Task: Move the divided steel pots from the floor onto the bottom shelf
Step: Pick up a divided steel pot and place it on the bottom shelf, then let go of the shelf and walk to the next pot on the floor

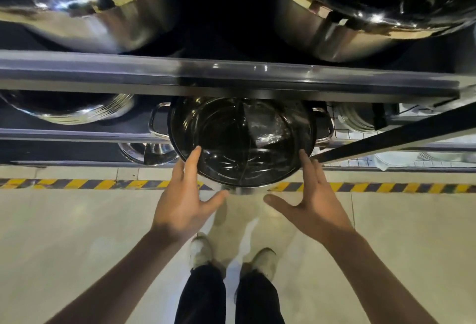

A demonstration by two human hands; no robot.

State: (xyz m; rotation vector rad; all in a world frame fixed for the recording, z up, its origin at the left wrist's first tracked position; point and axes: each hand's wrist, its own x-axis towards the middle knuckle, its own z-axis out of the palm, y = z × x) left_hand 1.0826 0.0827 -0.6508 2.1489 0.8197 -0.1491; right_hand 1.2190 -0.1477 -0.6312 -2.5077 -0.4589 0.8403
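Observation:
A round divided steel pot with a curved partition and two side handles sits half under the shelf rails, its near rim jutting out over the floor. My left hand is spread against the pot's near left rim, fingers touching it and thumb under its front edge. My right hand is spread against the near right rim in the same way. Neither hand is closed around the pot. Another steel pot lies lower down to the left, on the bottom shelf.
Large steel basins fill the upper shelf behind a metal rail. A black diagonal brace crosses at the right. Yellow-black hazard tape runs along the tiled floor. My shoes stand below.

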